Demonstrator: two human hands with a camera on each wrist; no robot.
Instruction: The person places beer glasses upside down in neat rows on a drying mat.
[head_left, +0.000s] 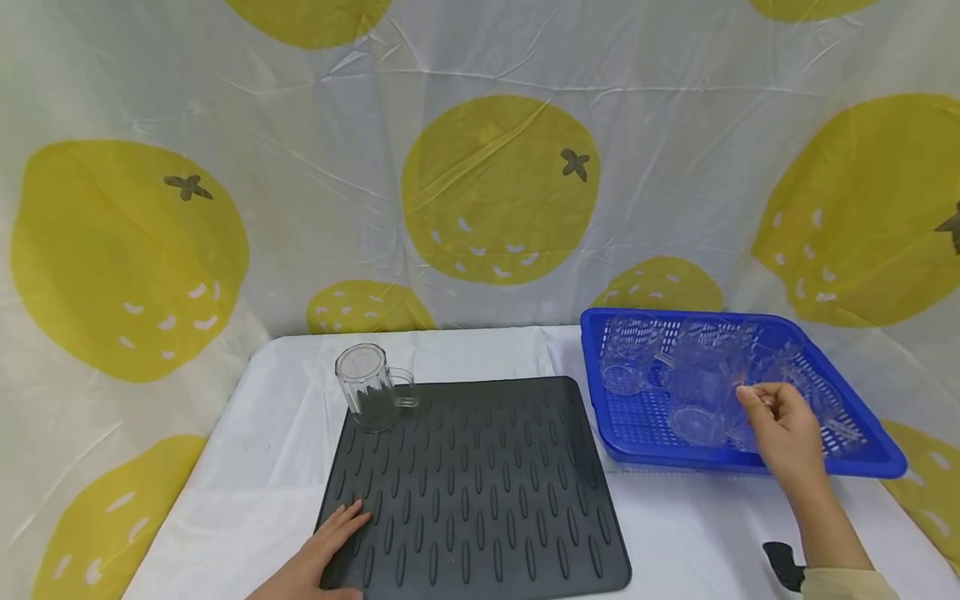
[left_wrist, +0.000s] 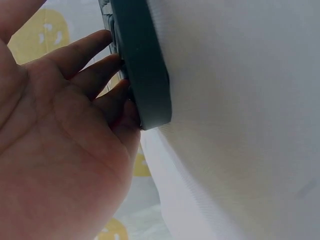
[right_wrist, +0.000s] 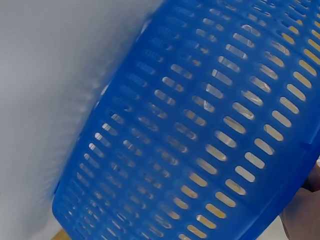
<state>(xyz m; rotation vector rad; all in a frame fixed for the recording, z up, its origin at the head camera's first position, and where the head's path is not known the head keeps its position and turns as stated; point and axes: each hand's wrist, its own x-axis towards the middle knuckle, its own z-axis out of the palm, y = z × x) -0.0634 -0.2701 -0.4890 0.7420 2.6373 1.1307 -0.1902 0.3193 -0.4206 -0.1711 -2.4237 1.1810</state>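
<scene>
My right hand [head_left: 787, 429] is over the near side of the blue plastic basket [head_left: 750, 467], its thumb and curled fingers pinching the handle of a clear glass mug [head_left: 696, 404]. Part of that handle is hidden by the fingers. In the right wrist view the slotted basket wall [right_wrist: 200, 120] covers most of the hand. My left hand [head_left: 318, 554] rests on the left edge of the dark grey ridged mat [head_left: 472, 492], fingers extended. The left wrist view has its fingertips against the mat's side [left_wrist: 145, 65]. One glass mug [head_left: 367, 392] stands upright on the mat's far left corner, handle toward the right.
Other clear glass mugs share the basket, one standing at its left [head_left: 624, 358] and more to the right. The white-covered table [head_left: 247, 450] runs back to a hanging lemon-print sheet [head_left: 330, 167]. A black strap end [head_left: 783, 567] sticks out by the right sleeve.
</scene>
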